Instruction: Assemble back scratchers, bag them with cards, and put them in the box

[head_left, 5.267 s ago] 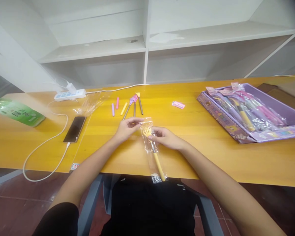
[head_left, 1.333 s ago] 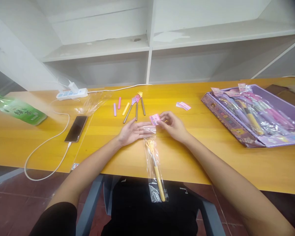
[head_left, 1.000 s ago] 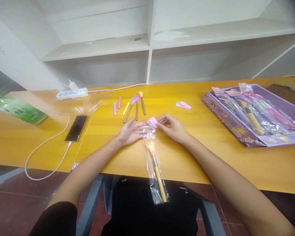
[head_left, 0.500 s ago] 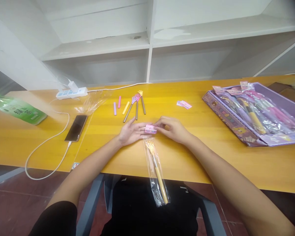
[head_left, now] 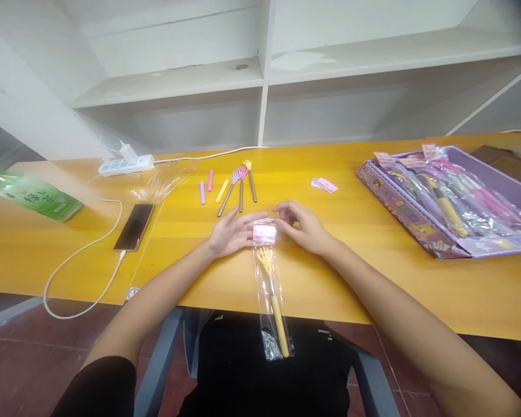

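A yellow back scratcher (head_left: 278,324) lies in a clear plastic bag (head_left: 263,284), its claw end toward the hands and its handle past the table's front edge. Near the bag's top shows a small pink card (head_left: 264,234). My left hand (head_left: 232,234) is palm up, open, with its fingers stretched out behind the bag's upper part. On the other side, my right hand (head_left: 301,229) has bent fingers apart from the thumb; the thumb tip is beside the bag's upper edge, and whether it touches I cannot tell.
Three claw-headed rods (head_left: 242,188) and several coloured tubes (head_left: 202,192) lie farther back. More pink cards (head_left: 325,185) are to their right. A purple display box (head_left: 410,223) holds bagged scratchers. To the left are a phone (head_left: 134,227), a power strip (head_left: 128,164) and a green bottle (head_left: 32,194).
The pink card, pinched by my right fingers before, now shows near the bag's top. My right fingers have opened and lifted slightly away. The bag has straightened, its lower end shifting left.
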The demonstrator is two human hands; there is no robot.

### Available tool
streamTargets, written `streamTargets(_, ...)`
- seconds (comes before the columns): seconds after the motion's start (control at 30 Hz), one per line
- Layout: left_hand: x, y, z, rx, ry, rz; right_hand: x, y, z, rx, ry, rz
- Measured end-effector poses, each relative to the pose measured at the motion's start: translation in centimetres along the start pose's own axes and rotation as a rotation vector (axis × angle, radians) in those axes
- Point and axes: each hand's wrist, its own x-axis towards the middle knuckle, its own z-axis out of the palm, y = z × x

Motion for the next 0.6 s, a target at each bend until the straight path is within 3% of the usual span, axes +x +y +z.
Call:
streamTargets(0.23, 0.4, -1.1, 0.0, 0.189, -0.007, 0.014, 0.1, 1.5, 2.0, 0.299, 0.007, 0.214)
streamTargets(0.4, 0.3, -1.8, 0.0, 0.346, 0.136, 0.114, 0.5, 1.7, 2.0, 0.33, 0.058, 0.223)
streamTargets(0.6, 0.7, -1.9, -0.7, 0.458, 0.266, 0.02, 0.5, 1.3, 1.5, 0.237, 0.1, 0.224)
